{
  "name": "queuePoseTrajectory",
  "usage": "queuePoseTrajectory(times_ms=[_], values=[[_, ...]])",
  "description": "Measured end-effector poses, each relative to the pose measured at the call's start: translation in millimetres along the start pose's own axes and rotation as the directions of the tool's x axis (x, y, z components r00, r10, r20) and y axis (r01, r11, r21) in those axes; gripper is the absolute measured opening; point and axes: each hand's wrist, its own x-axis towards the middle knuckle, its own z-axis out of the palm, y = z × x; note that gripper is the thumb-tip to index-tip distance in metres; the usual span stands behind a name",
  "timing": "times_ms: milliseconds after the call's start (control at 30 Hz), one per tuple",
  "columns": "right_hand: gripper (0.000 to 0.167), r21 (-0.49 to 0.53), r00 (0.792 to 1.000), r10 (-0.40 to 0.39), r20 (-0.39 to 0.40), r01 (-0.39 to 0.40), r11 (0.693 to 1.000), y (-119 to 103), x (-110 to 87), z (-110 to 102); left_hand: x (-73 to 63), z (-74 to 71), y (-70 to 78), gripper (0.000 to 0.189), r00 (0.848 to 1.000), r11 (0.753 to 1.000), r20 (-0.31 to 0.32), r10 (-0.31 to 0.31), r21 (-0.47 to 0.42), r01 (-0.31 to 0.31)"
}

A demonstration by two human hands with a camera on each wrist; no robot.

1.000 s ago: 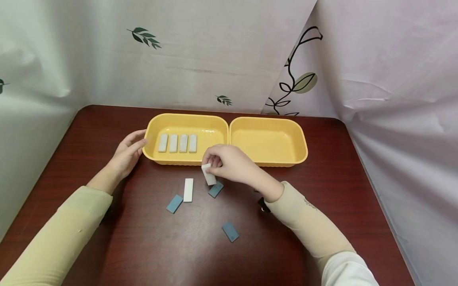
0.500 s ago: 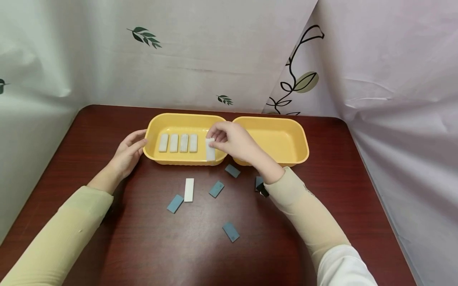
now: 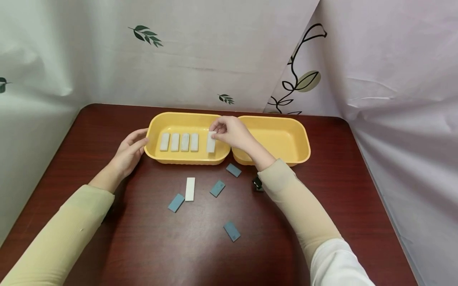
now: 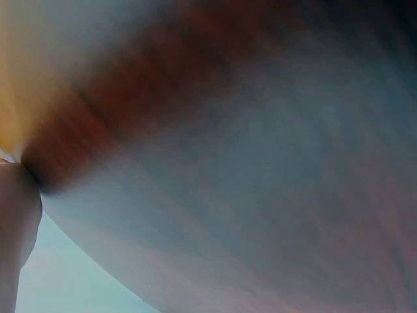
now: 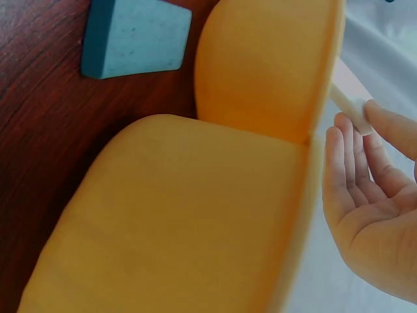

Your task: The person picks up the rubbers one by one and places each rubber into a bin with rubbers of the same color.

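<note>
My right hand (image 3: 234,131) pinches a white rectangular block (image 3: 211,142) by its upper end, thumb against fingers, over the right part of the left yellow tray (image 3: 186,161). Whether the block's lower end touches the tray floor I cannot tell. Left of it, several white blocks (image 3: 185,142) lie in a row on that floor. My left hand (image 3: 129,154) rests against the tray's left end, fingers and thumb at the outer wall. In the right wrist view the held block (image 5: 352,112) shows between thumb and fingers. The left wrist view is mostly blurred.
A second yellow tray (image 3: 272,139) stands close against the first on the right. In front of the trays lie one white block (image 3: 190,189) and several blue-grey blocks (image 3: 217,188). One near the right wrist is partly hidden. White patterned sheeting (image 3: 186,59) hangs behind the table.
My right hand has carried the white block from above the table, over the front rim, into the left tray's right part. The left hand stays at the tray's end.
</note>
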Motion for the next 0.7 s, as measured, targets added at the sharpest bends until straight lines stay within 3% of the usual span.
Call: queuePoseTrajectory(times_ms=[200, 700], values=[[0.013, 0.005, 0.997, 0.066, 0.030, -0.066, 0.998, 5.4, 11.6, 1.3, 1.4, 0.9, 0.9, 0.026, 1.000, 1.000, 0.003, 0.002, 0.002, -0.002], [0.011, -0.009, 0.988, 0.084, 0.133, -0.084, 0.996, 10.4, 38.6, 6.6, 0.4, 0.3, -0.4, 0.027, 1.000, 1.000, 0.002, 0.001, -0.009, -0.001]])
